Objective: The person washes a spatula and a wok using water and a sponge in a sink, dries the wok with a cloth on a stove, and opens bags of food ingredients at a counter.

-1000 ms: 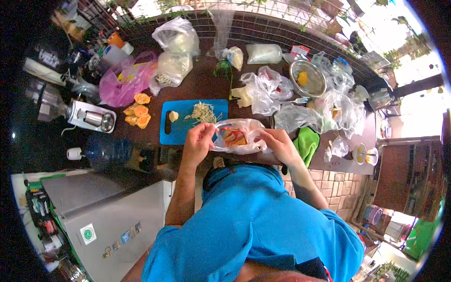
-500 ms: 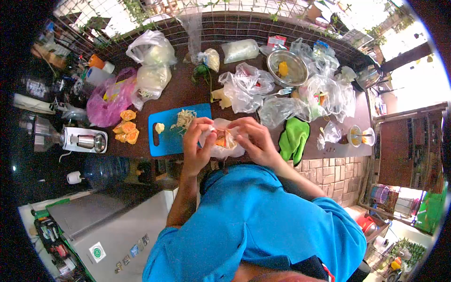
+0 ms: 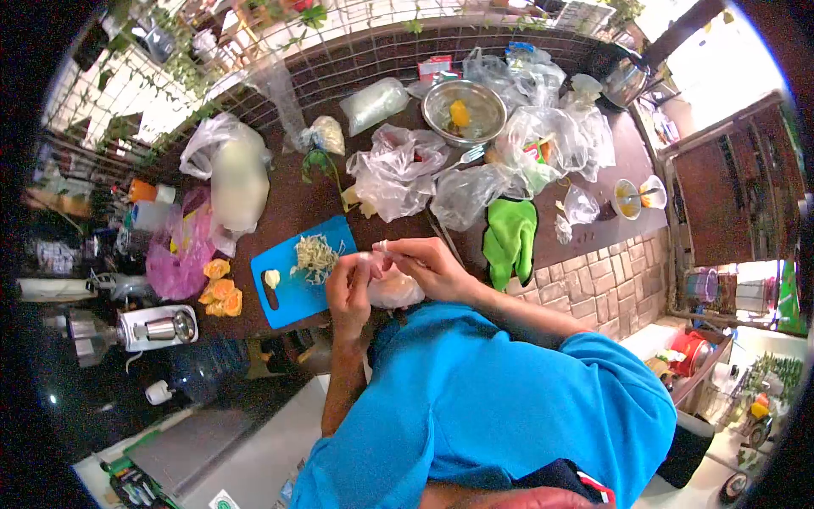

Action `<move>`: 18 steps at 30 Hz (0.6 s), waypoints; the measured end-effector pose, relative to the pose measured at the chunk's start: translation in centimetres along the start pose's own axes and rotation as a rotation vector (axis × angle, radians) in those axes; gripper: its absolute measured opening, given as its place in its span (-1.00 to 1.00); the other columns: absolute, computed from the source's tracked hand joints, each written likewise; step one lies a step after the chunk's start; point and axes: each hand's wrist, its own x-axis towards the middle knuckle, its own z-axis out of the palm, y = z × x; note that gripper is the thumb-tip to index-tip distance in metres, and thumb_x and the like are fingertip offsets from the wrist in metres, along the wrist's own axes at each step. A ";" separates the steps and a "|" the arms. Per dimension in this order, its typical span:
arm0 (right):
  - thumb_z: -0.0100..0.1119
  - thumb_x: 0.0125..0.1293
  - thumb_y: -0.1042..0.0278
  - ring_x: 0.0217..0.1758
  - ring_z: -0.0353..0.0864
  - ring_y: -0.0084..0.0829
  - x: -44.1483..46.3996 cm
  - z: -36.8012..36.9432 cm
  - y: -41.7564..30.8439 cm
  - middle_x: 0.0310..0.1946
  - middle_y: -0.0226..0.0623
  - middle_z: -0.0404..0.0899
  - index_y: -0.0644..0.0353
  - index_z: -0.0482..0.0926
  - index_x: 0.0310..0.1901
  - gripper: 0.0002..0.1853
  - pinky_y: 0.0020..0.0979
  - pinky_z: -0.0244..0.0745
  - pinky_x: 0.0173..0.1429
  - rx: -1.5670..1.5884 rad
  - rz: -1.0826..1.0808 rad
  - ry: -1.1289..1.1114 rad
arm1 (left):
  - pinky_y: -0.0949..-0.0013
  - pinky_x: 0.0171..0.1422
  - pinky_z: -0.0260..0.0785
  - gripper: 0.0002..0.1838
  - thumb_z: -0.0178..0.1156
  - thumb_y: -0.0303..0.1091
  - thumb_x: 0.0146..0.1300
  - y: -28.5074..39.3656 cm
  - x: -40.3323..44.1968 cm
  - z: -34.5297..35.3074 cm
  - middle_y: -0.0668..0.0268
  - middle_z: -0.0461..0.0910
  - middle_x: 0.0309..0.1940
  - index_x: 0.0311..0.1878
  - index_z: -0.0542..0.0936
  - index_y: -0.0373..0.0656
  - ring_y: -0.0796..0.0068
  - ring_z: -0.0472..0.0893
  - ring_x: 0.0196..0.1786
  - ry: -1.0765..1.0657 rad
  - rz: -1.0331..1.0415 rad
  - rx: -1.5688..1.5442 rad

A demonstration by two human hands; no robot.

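A small thin plastic bag [image 3: 396, 290] with pale orange contents hangs at the table's front edge, close to my blue shirt. My left hand [image 3: 349, 287] is closed on the left side of its mouth. On the other side my right hand [image 3: 431, 267] pinches the top of the bag between thumb and fingers. Left of the bag lies a blue cutting board [image 3: 292, 314], tilted toward me. It carries a heap of pale bean sprouts [image 3: 315, 260] and one small cream-coloured piece [image 3: 271, 277]. Orange filled pieces [image 3: 222, 299] cluster left of the board.
Plastic bags [image 3: 394, 174] crowd the middle and back. A metal bowl [image 3: 481, 131] holds a yellow piece. A green cloth [image 3: 510, 242] hangs over the front edge. Two cups [image 3: 626, 200] stand at the right end. A pink bag [image 3: 182, 254] and a white appliance [image 3: 158, 327] are left.
The view has turned, so the table appears tilted. My hands have come closer together at the bag's mouth, which was open wider with its contents showing.
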 end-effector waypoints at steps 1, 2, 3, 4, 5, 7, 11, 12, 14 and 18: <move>-0.06 0.34 0.51 -0.18 0.60 -0.45 -0.3 -0.3 0.5 -0.27 -0.26 0.63 0.32 0.52 -0.03 -0.77 -0.39 0.50 -0.05 -0.004 -0.007 0.011 | 0.50 -0.32 0.34 -0.87 0.06 -0.38 0.35 0.2 0.0 0.0 0.32 0.58 -0.45 -0.23 0.50 -0.25 0.58 0.52 -0.43 -0.024 0.006 -0.020; -0.06 0.34 0.51 -0.18 0.60 -0.45 -0.4 -0.3 0.6 -0.27 -0.26 0.63 0.32 0.52 -0.03 -0.77 -0.39 0.50 -0.05 -0.008 -0.011 0.027 | 0.51 -0.32 0.34 -0.86 0.05 -0.37 0.36 0.4 0.1 0.1 0.32 0.58 -0.45 -0.27 0.47 -0.25 0.58 0.52 -0.43 -0.048 0.011 -0.039; -0.05 0.33 0.54 -0.19 0.60 -0.46 -0.4 -0.1 0.7 -0.28 -0.28 0.62 0.31 0.51 -0.05 -0.79 -0.40 0.50 -0.05 0.077 0.020 0.072 | 0.51 -0.32 0.34 -0.86 0.05 -0.37 0.36 0.5 0.2 0.3 0.32 0.58 -0.45 -0.27 0.47 -0.25 0.58 0.52 -0.43 -0.059 0.017 -0.042; -0.05 0.31 0.57 -0.20 0.60 -0.47 -0.3 -0.2 0.7 -0.29 -0.29 0.61 0.30 0.51 -0.08 -0.80 -0.42 0.50 -0.06 0.163 0.049 0.115 | 0.52 -0.29 0.36 -0.89 0.07 -0.39 0.35 0.5 0.4 0.6 0.29 0.57 -0.46 -0.22 0.39 -0.22 0.56 0.54 -0.41 -0.093 0.016 -0.094; 0.03 0.26 0.59 -0.21 0.59 -0.50 -0.3 -0.3 -0.4 -0.32 -0.33 0.60 0.28 0.48 -0.11 -0.83 -0.45 0.50 -0.11 0.062 0.123 0.189 | 0.52 -0.27 0.37 -0.85 0.09 -0.40 0.34 0.4 0.3 0.8 0.25 0.57 -0.47 -0.17 0.31 -0.19 0.54 0.56 -0.39 -0.128 0.011 -0.144; 0.03 0.25 0.63 -0.24 0.57 -0.55 -0.1 -0.6 0.0 -0.31 -0.31 0.58 0.31 0.48 -0.10 -0.81 -0.48 0.48 -0.16 0.047 0.105 0.182 | 0.49 -0.19 0.43 -0.65 0.16 -0.41 0.29 -1.1 0.3 1.4 0.16 0.58 -0.44 -0.09 0.14 -0.13 0.46 0.61 -0.31 -0.233 -0.090 -0.463; 0.06 0.20 0.65 -0.35 0.54 -0.60 -0.4 -1.1 0.1 -0.37 -0.32 0.57 0.31 0.57 -0.21 -0.85 -0.50 0.48 -0.26 0.099 0.143 0.077 | 0.48 -0.18 0.46 -0.62 0.21 -0.38 0.26 0.0 0.9 1.4 0.16 0.59 -0.38 -0.05 0.19 -0.16 0.45 0.62 -0.29 -0.322 -0.126 -0.335; 0.07 0.20 0.64 -0.37 0.54 -0.59 -0.4 -1.1 -0.1 -0.39 -0.32 0.58 0.30 0.60 -0.25 -0.86 -0.50 0.48 -0.27 0.188 0.150 0.030 | 0.48 -0.21 0.47 -0.54 0.22 -0.38 0.24 0.4 1.1 1.5 0.17 0.60 -0.37 0.07 0.18 -0.17 0.46 0.62 -0.31 -0.309 -0.118 -0.261; 0.10 0.19 0.60 -0.38 0.55 -0.58 -0.4 -1.0 0.4 -0.41 -0.31 0.59 0.29 0.62 -0.28 -0.88 -0.49 0.49 -0.30 0.008 0.030 0.105 | 0.49 -0.23 0.47 -0.46 0.23 -0.38 0.23 1.2 1.3 1.6 0.18 0.60 -0.37 0.18 0.18 -0.19 0.47 0.62 -0.33 -0.305 -0.105 -0.193; 0.15 0.18 0.52 -0.39 0.60 -0.48 -0.5 -1.7 1.7 -0.43 -0.29 0.55 0.29 0.64 -0.21 -0.84 -0.44 0.50 -0.29 -0.068 0.047 -0.008 | 0.48 -0.19 0.43 -0.19 0.25 -0.23 0.22 2.9 1.4 1.3 0.27 0.60 -0.37 0.43 0.04 -0.14 0.51 0.56 -0.39 -0.351 -0.321 -0.358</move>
